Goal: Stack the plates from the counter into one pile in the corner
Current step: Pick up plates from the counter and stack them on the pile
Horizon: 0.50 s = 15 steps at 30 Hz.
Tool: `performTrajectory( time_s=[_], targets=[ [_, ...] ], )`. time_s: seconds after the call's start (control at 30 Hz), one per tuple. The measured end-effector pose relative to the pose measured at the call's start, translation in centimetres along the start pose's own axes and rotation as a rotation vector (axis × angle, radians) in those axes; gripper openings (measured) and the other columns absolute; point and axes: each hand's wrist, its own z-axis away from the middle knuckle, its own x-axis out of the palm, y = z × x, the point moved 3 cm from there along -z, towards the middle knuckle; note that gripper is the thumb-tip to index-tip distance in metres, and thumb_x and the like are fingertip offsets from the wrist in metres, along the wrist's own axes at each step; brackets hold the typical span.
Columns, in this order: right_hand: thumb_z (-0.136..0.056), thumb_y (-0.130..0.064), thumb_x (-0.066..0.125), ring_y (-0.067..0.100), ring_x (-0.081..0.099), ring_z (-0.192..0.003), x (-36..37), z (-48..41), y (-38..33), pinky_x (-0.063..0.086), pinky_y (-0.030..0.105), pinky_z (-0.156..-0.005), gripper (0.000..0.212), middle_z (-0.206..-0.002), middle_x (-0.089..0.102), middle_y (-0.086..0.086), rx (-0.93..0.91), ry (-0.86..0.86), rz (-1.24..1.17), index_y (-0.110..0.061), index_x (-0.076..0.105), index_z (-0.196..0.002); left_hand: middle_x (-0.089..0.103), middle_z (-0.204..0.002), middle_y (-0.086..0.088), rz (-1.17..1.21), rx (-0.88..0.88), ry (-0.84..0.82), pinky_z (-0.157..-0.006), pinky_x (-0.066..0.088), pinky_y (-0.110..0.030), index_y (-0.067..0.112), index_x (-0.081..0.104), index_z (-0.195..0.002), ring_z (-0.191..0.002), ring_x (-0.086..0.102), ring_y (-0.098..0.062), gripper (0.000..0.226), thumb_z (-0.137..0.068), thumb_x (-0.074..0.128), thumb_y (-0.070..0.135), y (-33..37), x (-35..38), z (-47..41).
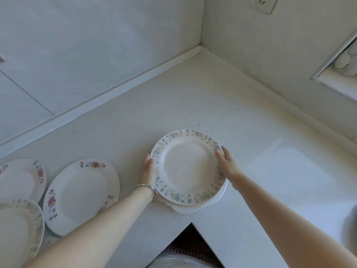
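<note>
A plate with a blue and yellow leaf border (186, 165) tops a small pile of white plates (193, 208) near the counter's inner front edge. My left hand (149, 172) grips the pile's left rim, and my right hand (227, 164) holds its right rim with the thumb over the edge. On the left lie a red-flowered plate (81, 194), a second flowered plate (21, 178) and another leaf-bordered plate (18, 229). My left forearm crosses the nearer flowered plate.
The white counter (202, 105) runs back to a wall corner (201, 45). A window sill (340, 82) sits on the right wall, a wall socket (262, 3) above. A sink edge (349, 229) shows at the right border.
</note>
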Motion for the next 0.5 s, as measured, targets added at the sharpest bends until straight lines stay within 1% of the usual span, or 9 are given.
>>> performTrajectory(
  time_s=[0.1,0.13,0.2,0.27,0.33,0.4,0.43,0.47,0.5],
  targets=[
    [-0.097,-0.035,0.035,0.018,0.048,-0.121,0.7,-0.4,0.6,0.039,0.032,-0.099,0.043,-0.138,0.049,0.000,-0.069,0.065,-0.078,-0.026,0.039,-0.140,0.050,-0.138,-0.006,0.043,-0.038,0.015,-0.106,0.039,-0.051,0.024,0.041,-0.135,-0.126,0.049,-0.026,0.043,-0.095,0.027,0.028,-0.3,0.1,0.3],
    [-0.097,-0.036,0.034,0.015,0.049,-0.115,0.7,-0.5,0.8,0.040,0.032,-0.097,0.040,-0.132,0.052,-0.003,-0.078,0.065,-0.094,-0.029,0.044,-0.135,0.046,-0.143,-0.005,0.034,-0.041,0.025,-0.108,0.036,-0.050,0.024,0.037,-0.139,-0.130,0.045,-0.025,0.045,-0.096,0.025,0.030,-0.4,0.2,0.4],
    [-0.096,-0.038,0.036,0.012,0.053,-0.105,0.5,-0.9,1.1,0.042,0.030,-0.089,0.035,-0.119,0.057,-0.008,-0.065,0.049,-0.138,-0.034,0.049,-0.127,0.038,-0.148,-0.004,0.011,-0.020,0.053,-0.112,0.032,-0.048,0.022,0.029,-0.144,-0.135,0.038,-0.024,0.047,-0.097,0.023,0.026,-0.6,0.3,0.8],
    [-0.096,-0.036,0.038,0.012,0.055,-0.100,0.4,-1.3,1.4,0.043,0.029,-0.083,0.032,-0.109,0.059,-0.010,-0.067,0.054,-0.162,-0.032,0.052,-0.125,0.034,-0.150,-0.004,-0.019,0.021,0.076,-0.114,0.029,-0.045,0.019,0.025,-0.146,-0.137,0.035,-0.022,0.047,-0.099,0.022,0.022,-0.6,0.6,1.2],
    [-0.096,-0.034,0.039,0.013,0.057,-0.094,0.3,-1.7,1.7,0.045,0.029,-0.077,0.032,-0.102,0.061,-0.010,-0.080,0.061,-0.151,-0.030,0.053,-0.124,0.034,-0.149,-0.002,-0.067,0.041,0.058,-0.114,0.028,-0.039,0.018,0.023,-0.146,-0.135,0.035,-0.017,0.046,-0.101,0.022,0.023,-0.5,0.6,1.6],
    [-0.095,-0.034,0.040,0.013,0.057,-0.080,0.3,-1.9,1.9,0.048,0.029,-0.067,0.029,-0.093,0.062,-0.008,-0.090,0.073,-0.129,-0.031,0.053,-0.121,0.038,-0.147,0.001,-0.152,0.035,0.024,-0.111,0.031,-0.032,0.020,0.029,-0.144,-0.130,0.040,-0.013,0.045,-0.101,0.021,0.030,-0.2,0.2,1.7],
    [-0.095,-0.034,0.040,0.014,0.057,-0.078,0.2,-2.0,2.1,0.048,0.029,-0.065,0.029,-0.093,0.062,-0.006,-0.094,0.079,-0.115,-0.031,0.053,-0.121,0.039,-0.147,0.001,-0.206,0.047,0.049,-0.110,0.031,-0.030,0.021,0.032,-0.143,-0.130,0.040,-0.014,0.045,-0.100,0.022,0.032,0.0,-0.2,1.9],
    [-0.095,-0.034,0.041,0.016,0.058,-0.083,0.5,-2.2,2.2,0.047,0.030,-0.067,0.031,-0.096,0.063,-0.004,-0.101,0.079,-0.097,-0.031,0.053,-0.122,0.038,-0.148,0.001,-0.232,0.063,0.117,-0.110,0.028,-0.029,0.020,0.033,-0.143,-0.134,0.037,-0.015,0.045,-0.100,0.024,0.031,0.2,-1.2,2.1],
    [-0.094,-0.034,0.041,0.018,0.058,-0.089,0.5,-2.4,2.3,0.046,0.031,-0.072,0.032,-0.101,0.062,-0.003,-0.111,0.088,-0.077,-0.029,0.052,-0.125,0.035,-0.150,-0.001,-0.236,0.057,0.257,-0.111,0.025,-0.029,0.017,0.033,-0.143,-0.137,0.034,-0.017,0.045,-0.099,0.030,0.027,0.1,-2.6,2.1]
  ],
)
